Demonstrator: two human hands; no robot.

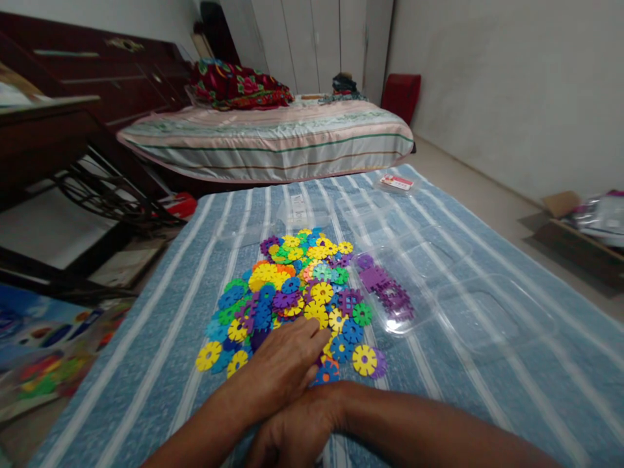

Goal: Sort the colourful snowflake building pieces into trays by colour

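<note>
— Most of the blue striped cloth [487, 403] in front of the person is covered by two things, isn't it?

— Yes. Largest first: the loose pile of coloured snowflake discs [287, 292] spreads across the middle of the cloth. Just to its right lies a clear plastic tray [390, 325] with a small cluster of purple discs [387, 289] in it, and a second clear tray [492, 312] sits beyond, with nothing in it that I can see.

— So how far along would you judge the sorting?

— Early, I'd say. Only purple pieces are in a tray, and only a few. Purple discs show among the heap, and yellow, blue, green and orange ones lie mixed together.

— And the hands?

— The left hand [283, 364] reaches forward, palm down, its fingertips [314, 331] resting on the near edge of the pile, touching a yellow disc [316, 313] there. The fingers are flat and spread rather than curled; I'd call the grasp loose, nothing pinched that I can see. The right hand [292, 432] lies crossed under the left wrist, low in view, fingers curled down toward the cloth. Whether it encloses anything I cannot tell.

— Where do the discs lie relative to those hands?

— The pile starts right at the left fingertips and runs away from the person. The tray of purple ones is forward and to the right, apart from both hands.
</note>
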